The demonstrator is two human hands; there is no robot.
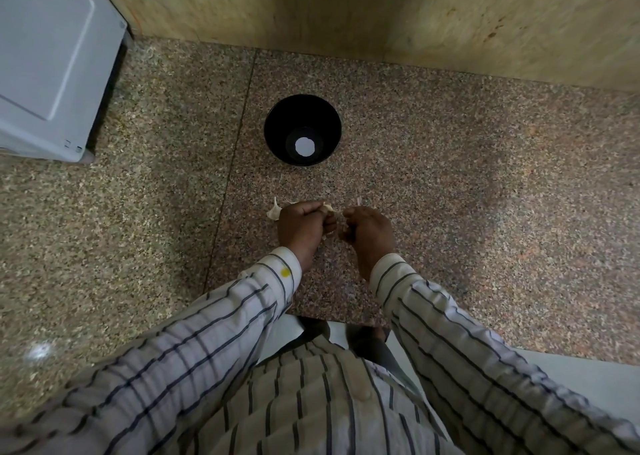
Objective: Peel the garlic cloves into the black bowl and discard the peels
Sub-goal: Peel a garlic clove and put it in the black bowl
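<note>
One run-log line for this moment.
stage: peeling | left hand: pinches garlic clove | right hand: pulls peel | black bowl: no cloves | garlic bulb: on counter
</note>
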